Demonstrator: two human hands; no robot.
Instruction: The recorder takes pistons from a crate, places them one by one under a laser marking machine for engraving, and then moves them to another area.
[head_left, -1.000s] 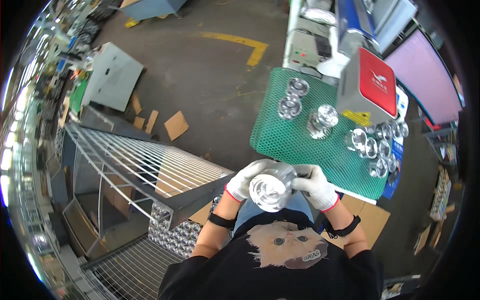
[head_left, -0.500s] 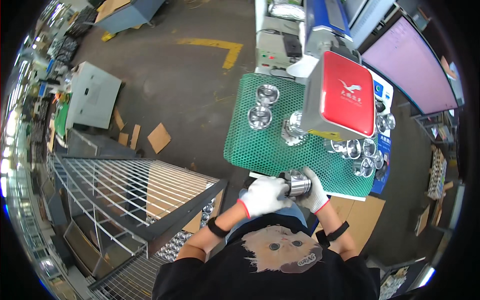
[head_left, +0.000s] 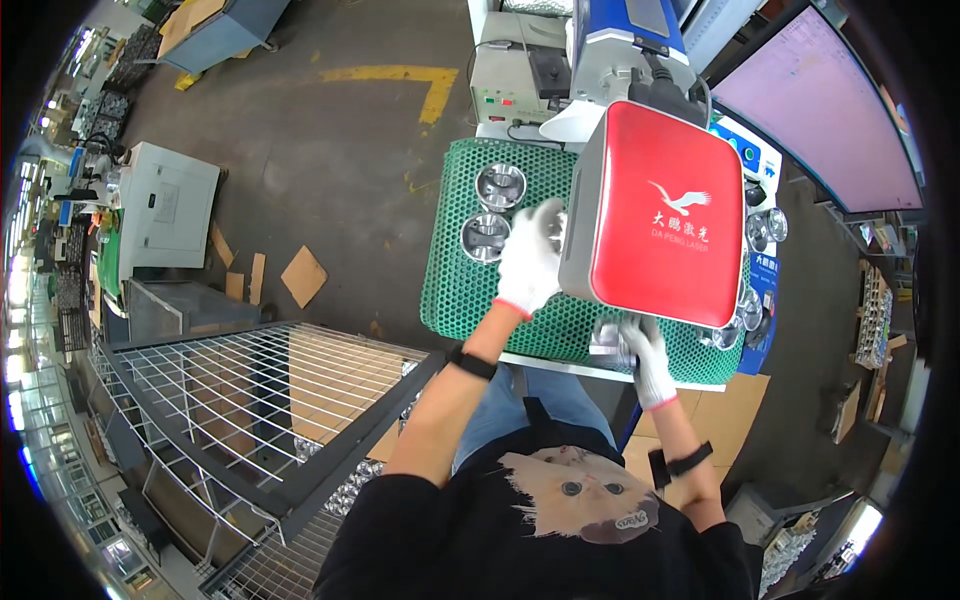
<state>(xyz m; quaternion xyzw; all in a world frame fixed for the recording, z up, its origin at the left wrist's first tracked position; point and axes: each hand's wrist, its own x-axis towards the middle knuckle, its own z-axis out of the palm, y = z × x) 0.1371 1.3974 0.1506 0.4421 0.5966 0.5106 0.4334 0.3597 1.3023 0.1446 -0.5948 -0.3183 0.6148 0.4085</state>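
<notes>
My left hand (head_left: 532,262), in a white glove, reaches over the green mat to a shiny metal piston (head_left: 558,232) beside the red machine head. Its fingers look curled round that piston, whose far side the head hides. My right hand (head_left: 650,362), also gloved, grips another piston (head_left: 608,343) above the mat's front edge; this piston is smeared by motion. Left of my left hand, two pistons stand on the mat, the farther piston (head_left: 500,187) and the nearer piston (head_left: 486,237).
The boxy red machine head (head_left: 670,215) overhangs the green perforated mat (head_left: 455,290). Several pistons (head_left: 722,335) sit right of it. A grey control box (head_left: 515,80) stands behind, a monitor (head_left: 820,110) at the right. A wire rack (head_left: 270,400) is close on my left.
My left hand has left the piston held near my body and moved forward to the one by the machine head. My right hand has carried its piston forward over the mat's edge.
</notes>
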